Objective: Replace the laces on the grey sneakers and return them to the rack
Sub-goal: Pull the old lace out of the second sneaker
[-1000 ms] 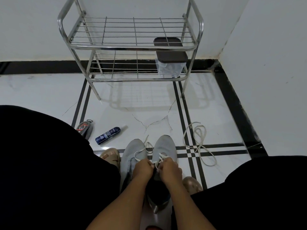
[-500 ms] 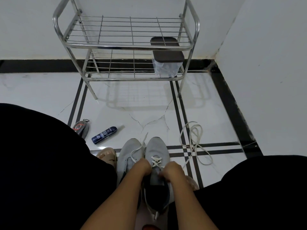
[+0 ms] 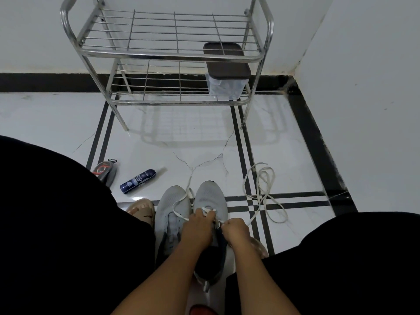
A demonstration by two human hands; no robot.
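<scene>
— Both hands sit on the right sneaker [image 3: 210, 196]: our left hand [image 3: 198, 226] is curled over its lacing and pinches the white lace [image 3: 208, 210] at the lower eyelets, and our right hand [image 3: 235, 228] pinches the same lace just beside the shoe's right edge. And the bigger things, taking the sneakers as our mark?

— Beyond their toes stands the steel rack [image 3: 168, 55], against the wall. On the right end of its lower shelf we see a clear box with a dark lid [image 3: 226, 69].

— And the other shoe?

— The left sneaker [image 3: 172, 212] touches the right one, side by side, toes toward the rack; a loose run of lace lies across it.

— Smaller things?

— Right of the sneakers, a spare white lace [image 3: 263, 189] lies looped on the tiles. Left of them, a dark blue spray bottle [image 3: 138, 181] lies on its side, and farther left a small dark sponge pack [image 3: 105, 170]. A tan sandal [image 3: 142, 209] rests just beside the left sneaker.
</scene>
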